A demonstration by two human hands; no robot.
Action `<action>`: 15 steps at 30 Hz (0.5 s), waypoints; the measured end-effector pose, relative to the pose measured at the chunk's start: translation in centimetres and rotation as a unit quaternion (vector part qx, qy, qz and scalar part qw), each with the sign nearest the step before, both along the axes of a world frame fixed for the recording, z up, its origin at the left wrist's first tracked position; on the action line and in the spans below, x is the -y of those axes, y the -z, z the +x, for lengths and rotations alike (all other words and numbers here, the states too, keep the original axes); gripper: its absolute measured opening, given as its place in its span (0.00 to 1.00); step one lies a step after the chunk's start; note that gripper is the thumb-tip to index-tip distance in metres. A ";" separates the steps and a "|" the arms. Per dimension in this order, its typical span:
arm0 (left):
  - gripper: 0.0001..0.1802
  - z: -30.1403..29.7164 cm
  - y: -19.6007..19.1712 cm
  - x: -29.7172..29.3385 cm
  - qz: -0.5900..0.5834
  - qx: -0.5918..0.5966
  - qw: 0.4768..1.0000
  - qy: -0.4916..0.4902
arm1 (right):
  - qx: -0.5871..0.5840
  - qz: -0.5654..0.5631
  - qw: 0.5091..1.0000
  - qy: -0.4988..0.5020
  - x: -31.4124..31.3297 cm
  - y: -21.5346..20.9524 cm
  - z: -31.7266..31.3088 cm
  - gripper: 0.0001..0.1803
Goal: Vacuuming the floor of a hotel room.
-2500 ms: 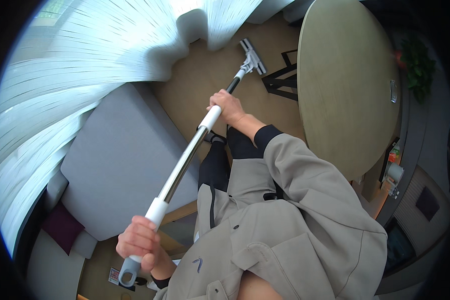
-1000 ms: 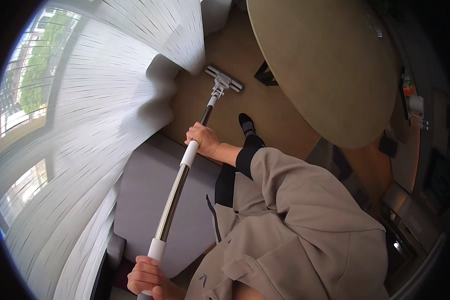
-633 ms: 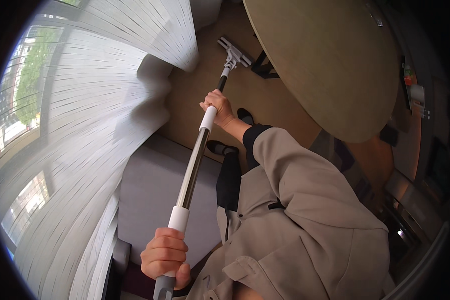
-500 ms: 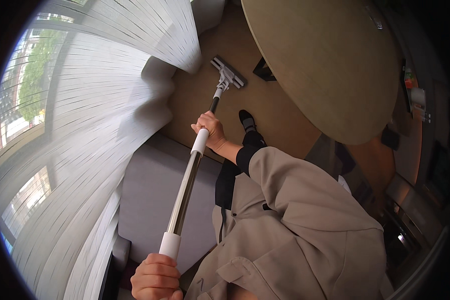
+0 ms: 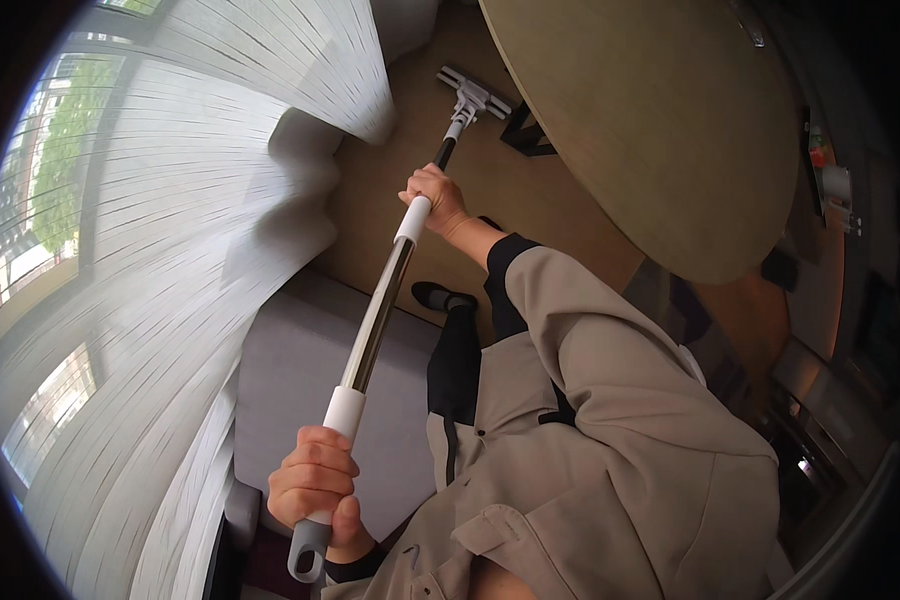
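The right hand (image 5: 438, 202) is gripping the pole (image 5: 378, 318) nearer the crosswise mop head (image 5: 474, 97), lying ahead; the left hand (image 5: 315, 478) is clasping the rear handle (image 5: 344, 411).

White sheer curtain (image 5: 190, 220) is hanging at left. Grey seat (image 5: 295, 365) is standing beside curtain. Rounded table (image 5: 660, 130) is occupying upper right.

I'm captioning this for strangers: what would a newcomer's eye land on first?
Likely the long mop slanting up the middle, held by the left hand near its lower end and the right hand nearer its head. Next, the sheer curtain along the left and the curved table at upper right.
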State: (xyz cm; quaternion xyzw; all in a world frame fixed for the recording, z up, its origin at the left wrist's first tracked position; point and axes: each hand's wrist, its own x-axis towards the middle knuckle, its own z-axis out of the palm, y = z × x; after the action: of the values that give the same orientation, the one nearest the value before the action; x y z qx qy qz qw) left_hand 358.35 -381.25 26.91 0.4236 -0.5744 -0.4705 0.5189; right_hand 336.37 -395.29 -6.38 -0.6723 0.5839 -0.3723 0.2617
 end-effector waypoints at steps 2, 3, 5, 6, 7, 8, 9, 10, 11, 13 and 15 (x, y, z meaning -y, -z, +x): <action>0.18 1.9 -3.9 -0.5 -0.006 0.013 1.000 0.005 | 0.045 0.006 0.999 0.022 -3.0 -2.0 4.0 0.17; 0.17 2.3 -5.7 -1.1 -0.003 0.028 0.999 0.029 | 0.061 0.018 0.997 0.031 -4.5 -3.1 5.3 0.17; 0.15 3.0 -8.3 -1.7 -0.013 0.040 0.996 0.077 | 0.075 0.049 0.996 0.017 -5.9 -5.3 6.7 0.16; 0.15 3.4 -9.2 -2.0 -0.011 0.045 0.996 0.075 | 0.076 0.068 0.995 -0.002 -6.4 -6.3 6.8 0.15; 0.15 3.6 -9.8 -2.1 -0.009 0.049 0.996 0.069 | 0.059 0.126 0.990 -0.029 -6.4 -7.1 6.7 0.14; 0.15 3.5 -10.0 -2.1 -0.009 0.054 0.996 0.065 | 0.065 0.084 0.994 -0.039 -6.0 -7.6 6.1 0.14; 0.16 3.3 -9.5 -2.0 -0.021 0.038 0.998 0.037 | 0.053 0.081 0.994 -0.052 -5.3 -7.8 4.9 0.14; 0.16 2.7 -8.6 -1.7 -0.028 0.024 0.998 0.049 | 0.044 0.072 0.994 -0.067 -4.2 -7.6 3.6 0.15; 0.16 2.3 -7.4 -1.3 -0.033 0.008 0.998 0.058 | 0.030 0.060 0.995 -0.068 -3.4 -7.2 2.5 0.14; 0.16 0.8 -4.6 -0.7 -0.043 -0.053 0.997 0.045 | 0.012 0.038 0.998 -0.055 -1.3 -5.3 -0.5 0.14; 0.14 -1.5 -0.3 -0.1 -0.013 -0.066 0.998 -0.003 | -0.041 0.001 0.998 -0.052 1.4 -2.4 -3.4 0.16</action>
State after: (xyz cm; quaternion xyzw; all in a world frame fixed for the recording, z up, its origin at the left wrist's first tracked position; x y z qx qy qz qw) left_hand 356.84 -381.19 27.20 0.3870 -0.5436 -0.4885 0.5623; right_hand 332.96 -396.69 -4.00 -0.7162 0.5586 -0.3296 0.2576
